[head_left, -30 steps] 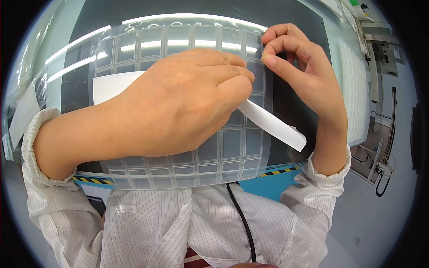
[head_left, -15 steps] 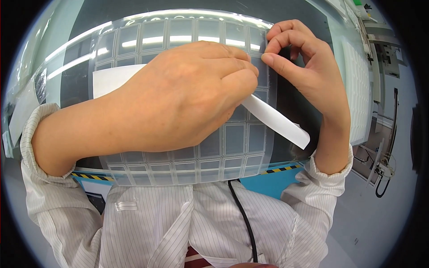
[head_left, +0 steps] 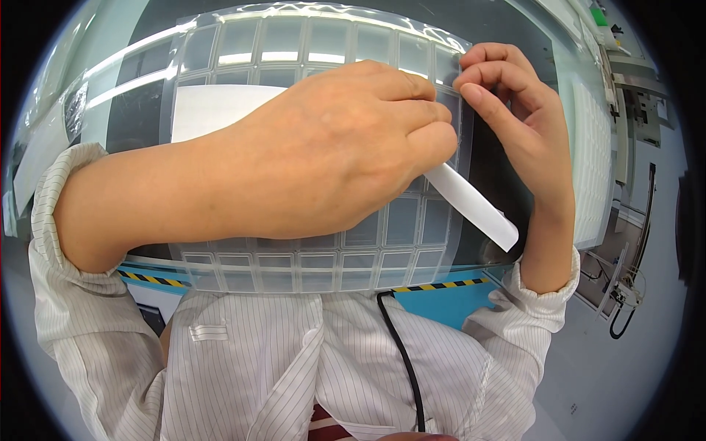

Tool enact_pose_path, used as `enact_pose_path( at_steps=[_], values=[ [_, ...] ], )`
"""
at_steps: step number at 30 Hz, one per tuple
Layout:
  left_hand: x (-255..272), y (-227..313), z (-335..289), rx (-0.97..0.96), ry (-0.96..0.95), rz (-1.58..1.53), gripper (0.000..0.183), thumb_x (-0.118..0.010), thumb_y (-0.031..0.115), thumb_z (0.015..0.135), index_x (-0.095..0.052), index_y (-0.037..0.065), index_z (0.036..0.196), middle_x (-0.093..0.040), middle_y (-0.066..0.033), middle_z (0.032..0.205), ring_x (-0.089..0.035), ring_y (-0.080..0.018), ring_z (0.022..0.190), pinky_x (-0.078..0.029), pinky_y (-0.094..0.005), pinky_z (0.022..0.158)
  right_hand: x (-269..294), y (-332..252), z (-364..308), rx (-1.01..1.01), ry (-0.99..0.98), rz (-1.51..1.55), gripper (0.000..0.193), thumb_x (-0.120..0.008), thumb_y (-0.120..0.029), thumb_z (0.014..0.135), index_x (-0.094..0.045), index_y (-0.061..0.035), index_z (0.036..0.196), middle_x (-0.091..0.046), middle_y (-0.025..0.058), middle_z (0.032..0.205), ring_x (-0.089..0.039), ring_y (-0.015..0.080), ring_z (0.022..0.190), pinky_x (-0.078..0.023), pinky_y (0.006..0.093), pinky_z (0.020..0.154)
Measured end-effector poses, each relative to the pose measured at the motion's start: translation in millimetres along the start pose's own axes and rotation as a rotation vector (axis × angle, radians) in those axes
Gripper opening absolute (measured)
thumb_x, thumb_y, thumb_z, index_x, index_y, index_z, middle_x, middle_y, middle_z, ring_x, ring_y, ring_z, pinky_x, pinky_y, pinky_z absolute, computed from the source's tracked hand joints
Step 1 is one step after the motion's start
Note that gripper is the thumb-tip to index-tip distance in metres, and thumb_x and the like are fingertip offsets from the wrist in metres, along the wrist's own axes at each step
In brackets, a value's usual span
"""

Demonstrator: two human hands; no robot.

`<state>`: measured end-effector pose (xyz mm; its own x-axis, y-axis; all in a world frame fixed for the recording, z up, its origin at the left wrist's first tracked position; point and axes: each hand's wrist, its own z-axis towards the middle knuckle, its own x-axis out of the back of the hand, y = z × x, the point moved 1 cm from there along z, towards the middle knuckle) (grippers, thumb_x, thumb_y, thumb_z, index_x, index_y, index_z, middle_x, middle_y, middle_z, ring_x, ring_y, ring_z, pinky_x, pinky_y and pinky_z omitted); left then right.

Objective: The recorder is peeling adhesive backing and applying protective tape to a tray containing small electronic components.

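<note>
A clear plastic sheet [head_left: 360,275] patterned with rows of rectangular cells lies in front of me, bowed by the lens. My left hand [head_left: 368,140] reaches across it from the left, back up and fingers curled. From under those fingers a narrow white strip [head_left: 474,209] slants toward the lower right, and the hand appears closed on it. White paper [head_left: 217,106] shows above my left forearm; whether it joins the strip is hidden. At the sheet's upper right edge, my right hand [head_left: 515,103] pinches the sheet between thumb and curled fingers.
Beneath the sheet is a dark glossy work surface [head_left: 489,154]. Yellow-and-black tape [head_left: 441,285] marks its near edge. A pale ribbed tray or panel [head_left: 585,147] stands to the right, with metal equipment [head_left: 636,95] beyond. Clear film [head_left: 55,140] lies at the left. A black cable [head_left: 403,360] hangs down my front.
Both hands have shifted slightly right, and the clear plastic sheet has moved with them. The white strip and the white paper have shifted right too.
</note>
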<state>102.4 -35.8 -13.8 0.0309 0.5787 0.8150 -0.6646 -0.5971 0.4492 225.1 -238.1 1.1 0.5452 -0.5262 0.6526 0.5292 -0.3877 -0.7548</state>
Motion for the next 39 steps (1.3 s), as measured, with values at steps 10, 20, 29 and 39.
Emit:
enact_pose_path(
  at_steps=[10, 20, 29, 39],
  values=[
    [-14, -5, 2, -0.089, 0.239, 0.004, 0.012, -0.062, 0.008, 0.078, -0.055, 0.000, 0.084, -0.064, -0.0131, 0.090, -0.062, -0.0290, 0.091, -0.051, -0.0383, 0.083, 3, 5, 2, -0.002, -0.094, 0.152, 0.012, -0.061, -0.009, 0.099, -0.064, 0.0025, 0.097, -0.055, 0.0044, 0.116, -0.051, 0.0082, 0.096, -0.040, 0.0194, 0.083],
    [-16, -7, 9, -0.097, 0.230, 0.079, 0.010, -0.060, 0.009, 0.081, -0.055, 0.000, 0.084, -0.063, -0.0118, 0.089, -0.061, -0.0265, 0.092, -0.050, -0.0366, 0.083, 3, 6, 0, -0.019, -0.055, 0.094, 0.014, -0.060, -0.011, 0.100, -0.065, 0.0022, 0.097, -0.058, 0.0033, 0.113, -0.054, 0.0089, 0.099, -0.042, 0.0216, 0.087],
    [0, 1, 16, -0.062, 0.029, 0.187, 0.013, -0.059, 0.007, 0.083, -0.053, -0.002, 0.089, -0.061, -0.0140, 0.107, -0.059, -0.0301, 0.102, -0.050, -0.0400, 0.089, 3, 9, 1, 0.121, -0.038, 0.059, 0.019, -0.055, -0.010, 0.102, -0.068, 0.0029, 0.096, -0.060, 0.0064, 0.113, -0.057, 0.0148, 0.106, -0.043, 0.0263, 0.096],
    [-7, 2, -1, -0.144, 0.075, 0.126, 0.015, -0.059, 0.011, 0.086, -0.054, -0.004, 0.087, -0.064, -0.0242, 0.121, -0.063, -0.0383, 0.113, -0.055, -0.0469, 0.093, 0, 2, -1, 0.113, -0.083, -0.088, 0.011, -0.064, -0.010, 0.097, -0.066, 0.0008, 0.097, -0.059, 0.0046, 0.112, -0.053, 0.0112, 0.097, -0.040, 0.0232, 0.081]
  ],
)
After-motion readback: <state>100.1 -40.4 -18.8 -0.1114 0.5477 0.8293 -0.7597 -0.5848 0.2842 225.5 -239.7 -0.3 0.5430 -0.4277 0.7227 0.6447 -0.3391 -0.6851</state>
